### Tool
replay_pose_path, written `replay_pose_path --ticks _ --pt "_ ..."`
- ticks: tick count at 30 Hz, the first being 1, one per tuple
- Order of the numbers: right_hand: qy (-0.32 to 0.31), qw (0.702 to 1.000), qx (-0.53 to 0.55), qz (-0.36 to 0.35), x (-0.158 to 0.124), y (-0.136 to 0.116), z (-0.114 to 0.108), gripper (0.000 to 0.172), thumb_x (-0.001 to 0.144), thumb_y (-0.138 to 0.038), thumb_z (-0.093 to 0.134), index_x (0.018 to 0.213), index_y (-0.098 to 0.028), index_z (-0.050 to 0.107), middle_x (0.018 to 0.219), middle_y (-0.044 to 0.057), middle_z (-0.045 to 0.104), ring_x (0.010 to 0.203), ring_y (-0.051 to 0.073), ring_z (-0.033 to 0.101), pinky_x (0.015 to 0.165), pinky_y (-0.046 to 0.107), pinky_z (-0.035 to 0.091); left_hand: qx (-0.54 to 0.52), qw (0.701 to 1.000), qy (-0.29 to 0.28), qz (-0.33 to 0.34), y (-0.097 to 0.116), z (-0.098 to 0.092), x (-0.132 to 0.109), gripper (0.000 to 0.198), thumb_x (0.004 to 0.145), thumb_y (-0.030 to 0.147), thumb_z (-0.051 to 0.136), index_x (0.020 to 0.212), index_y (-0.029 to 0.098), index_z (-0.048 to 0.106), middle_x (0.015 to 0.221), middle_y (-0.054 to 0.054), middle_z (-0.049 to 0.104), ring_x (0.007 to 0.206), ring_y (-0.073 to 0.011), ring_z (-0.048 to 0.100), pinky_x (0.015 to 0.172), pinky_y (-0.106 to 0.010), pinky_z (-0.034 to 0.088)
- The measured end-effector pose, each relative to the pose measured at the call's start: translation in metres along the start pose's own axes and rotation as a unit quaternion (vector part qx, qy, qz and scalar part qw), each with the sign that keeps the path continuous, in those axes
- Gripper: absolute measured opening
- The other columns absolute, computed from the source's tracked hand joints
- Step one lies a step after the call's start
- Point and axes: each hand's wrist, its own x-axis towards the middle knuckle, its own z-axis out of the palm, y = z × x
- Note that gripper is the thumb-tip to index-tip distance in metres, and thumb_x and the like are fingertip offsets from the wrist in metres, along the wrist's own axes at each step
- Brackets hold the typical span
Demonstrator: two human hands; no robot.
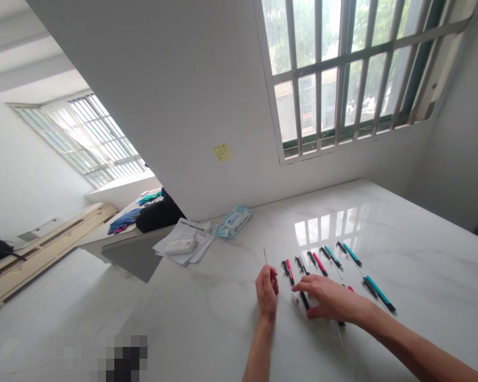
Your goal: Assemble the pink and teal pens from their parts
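My left hand [266,289] is closed in a fist on the table. A thin rod that looks like a pen refill [265,255] sticks up out of it. To its right, my right hand [330,297] reaches low over the table with thumb and fingers apart, around a black pen part [304,301] lying there. A tiny dark piece [297,301] rests between the hands. Beyond the fingertips lie a red and black pen barrel [290,270], a second red barrel [319,263] and several black clip parts. Some parts are hidden beneath my right hand.
Teal pen barrels [380,293] with thin refills lie to the right. At the back left are a wipes pack [234,222], papers [199,253] and a white device [180,246]. A wall with a yellow note [222,152] and barred window [342,74] stands behind.
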Motion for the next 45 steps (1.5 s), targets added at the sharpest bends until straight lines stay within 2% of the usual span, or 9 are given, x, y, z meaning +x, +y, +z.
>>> replay_pose_path --ticks 6,10,14,22,26,32,35,39,45 --pt "0.018 1.0 -0.002 -0.02 0.003 -0.001 0.009 0.064 0.076 -0.03 0.088 0.137 -0.027 0.069 0.127 0.01 0.071 0.119 0.033 0.065 0.104 0.045 0.049 -0.018 1.0 -0.003 0.001 -0.006 -0.005 0.001 0.062 0.08 0.08 0.061 0.073 0.02 0.049 0.055 0.009 0.027 0.048 -0.0058 0.021 0.047 -0.019 0.018" --pt "0.109 0.992 0.049 -0.033 0.013 -0.005 0.009 0.051 0.081 -0.037 0.084 0.129 -0.025 0.073 0.124 0.01 0.073 0.114 0.031 0.066 0.102 0.043 0.05 -0.069 0.997 -0.024 -0.014 -0.006 -0.006 0.0 0.056 0.08 0.073 0.06 0.067 0.021 0.042 0.055 0.009 0.027 0.049 -0.006 0.019 0.047 -0.02 0.018" --pt "0.204 0.959 0.193 -0.026 0.035 -0.021 0.005 0.034 0.096 -0.039 0.065 0.123 -0.022 0.074 0.097 0.006 0.077 0.086 0.021 0.07 0.081 0.034 0.056 -0.097 0.994 -0.034 -0.021 -0.009 -0.005 -0.002 0.052 0.08 0.067 0.057 0.064 0.022 0.037 0.056 0.008 0.028 0.05 -0.0066 0.02 0.048 -0.022 0.018" --pt "0.292 0.908 0.301 -0.003 0.067 -0.059 0.03 0.03 0.092 -0.039 0.064 0.1 -0.017 0.082 0.073 0.004 0.075 0.07 0.02 0.07 0.069 0.03 0.054 -0.067 0.997 -0.021 -0.01 -0.014 0.001 -0.003 0.058 0.074 0.075 0.058 0.062 0.023 0.038 0.051 0.009 0.026 0.047 -0.0067 0.021 0.047 -0.023 0.015" --pt "0.339 0.89 0.304 0.001 0.069 -0.059 0.026 0.038 0.089 -0.051 0.069 0.098 -0.017 0.084 0.079 0.006 0.078 0.076 0.021 0.07 0.071 0.031 0.054 -0.071 0.995 -0.064 -0.003 -0.01 0.0 -0.002 0.062 0.077 0.081 0.053 0.064 0.022 0.041 0.051 0.008 0.029 0.046 -0.0065 0.02 0.046 -0.023 0.014" --pt "0.461 0.796 0.389 0.048 0.044 -0.027 0.003 0.053 0.081 -0.064 0.076 0.108 -0.018 0.082 0.108 0.012 0.079 0.092 0.023 0.071 0.075 0.032 0.055 -0.037 0.995 -0.085 0.034 -0.004 -0.005 -0.001 0.062 0.074 0.075 0.069 0.063 0.022 0.04 0.051 0.01 0.03 0.047 -0.0051 0.021 0.046 -0.022 0.015" --pt "0.435 0.837 0.33 0.042 0.019 -0.016 0.016 0.052 0.086 -0.062 0.073 0.109 -0.017 0.082 0.094 0.01 0.078 0.083 0.021 0.069 0.076 0.032 0.054 -0.042 0.993 -0.11 0.015 0.001 -0.001 -0.004 0.058 0.069 0.069 0.079 0.068 0.019 0.05 0.052 0.011 0.032 0.046 -0.0038 0.02 0.045 -0.022 0.014" --pt "0.373 0.901 0.215 0.053 -0.005 -0.024 0.041 0.047 0.094 -0.058 0.064 0.107 -0.017 0.084 0.08 0.006 0.075 0.07 0.019 0.062 0.066 0.03 0.048 -0.039 0.983 -0.181 0.015 0.007 0.008 -0.012 0.06 0.067 0.06 0.086 0.101 0.013 0.072 0.056 0.009 0.045 0.046 -0.0037 0.025 0.046 -0.022 0.017" --pt "0.373 0.911 0.16 0.079 -0.013 -0.033 0.042 0.04 0.095 -0.052 0.062 0.099 -0.019 0.085 0.07 0.002 0.072 0.063 0.017 0.059 0.059 0.028 0.042 -0.011 0.974 -0.227 0.021 0.013 0.02 -0.02 0.049 0.066 0.054 0.09 0.082 0.011 0.073 0.058 0.005 0.049 0.048 -0.0034 0.029 0.047 -0.022 0.02"
